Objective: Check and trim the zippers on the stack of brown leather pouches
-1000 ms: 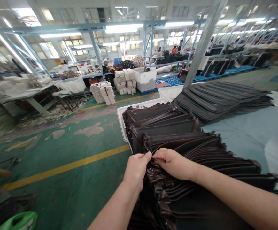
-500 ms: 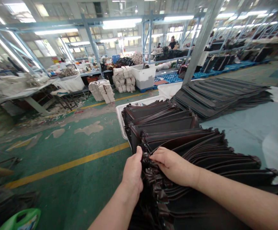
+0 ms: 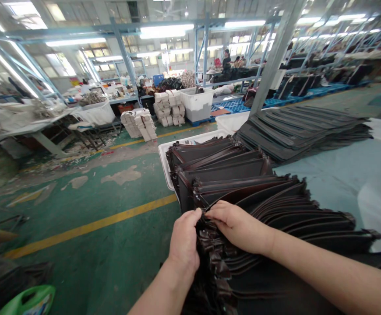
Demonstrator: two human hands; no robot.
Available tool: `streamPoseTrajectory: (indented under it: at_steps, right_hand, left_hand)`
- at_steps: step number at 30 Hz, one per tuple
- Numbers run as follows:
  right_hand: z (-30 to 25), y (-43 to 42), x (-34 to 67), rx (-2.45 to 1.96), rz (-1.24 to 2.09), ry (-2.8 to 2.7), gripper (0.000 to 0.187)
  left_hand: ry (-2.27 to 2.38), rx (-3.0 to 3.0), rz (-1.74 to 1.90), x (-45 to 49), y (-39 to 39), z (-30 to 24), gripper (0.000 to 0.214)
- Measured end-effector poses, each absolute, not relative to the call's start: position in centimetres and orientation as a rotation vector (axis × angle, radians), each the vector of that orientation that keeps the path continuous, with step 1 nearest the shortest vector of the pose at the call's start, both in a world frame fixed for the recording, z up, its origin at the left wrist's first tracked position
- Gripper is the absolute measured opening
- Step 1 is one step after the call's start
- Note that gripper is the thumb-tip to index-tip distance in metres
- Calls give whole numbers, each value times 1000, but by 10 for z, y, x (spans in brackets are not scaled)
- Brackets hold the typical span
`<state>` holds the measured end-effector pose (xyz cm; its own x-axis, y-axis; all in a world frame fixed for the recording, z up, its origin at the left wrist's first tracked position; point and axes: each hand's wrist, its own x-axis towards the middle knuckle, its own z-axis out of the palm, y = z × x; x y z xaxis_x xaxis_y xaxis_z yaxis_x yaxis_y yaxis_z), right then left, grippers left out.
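Head view: our left hand [image 3: 184, 245] and right hand [image 3: 236, 227] had their fingers [image 3: 212, 211] pinched on the lower centre edge of a fanned stack of dark brown leather panels [image 3: 259, 197], which overhung a white plastic bin [image 3: 166, 168]. Uneven pulling could slide the layers off the rim.
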<state>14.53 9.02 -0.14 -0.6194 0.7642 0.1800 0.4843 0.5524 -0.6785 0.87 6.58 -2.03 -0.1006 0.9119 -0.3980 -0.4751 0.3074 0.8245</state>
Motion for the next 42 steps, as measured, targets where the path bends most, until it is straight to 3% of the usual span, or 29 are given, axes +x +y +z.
streamPoseTrajectory:
  at_steps: [5,11,26,33,36,42]
  right_hand:
    - [-2,95,147,-1302,1002,-2108,12]
    - [-1,93,147,-1084,932,-2248,18]
    - [-3,90,149,-1012,881,-2281,21]
    - [-7,96,149,-1279,1128,-1996,11]
    - [-6,98,150,-1287,1208,-1928,17]
    - [6,105,152,-1169,909,-2373,28]
  left_hand:
    - [1130,324,1200,11,65,-14,11]
    - [1074,42,1008,14,69,1,8]
    - [1117,16,1005,15,70,5,8]
    - [1159,389,1118,13,66,-3,14]
    - [1148,551,1066,9,64,-4,15]
    - [1182,774,923,-6,65,-4,10]
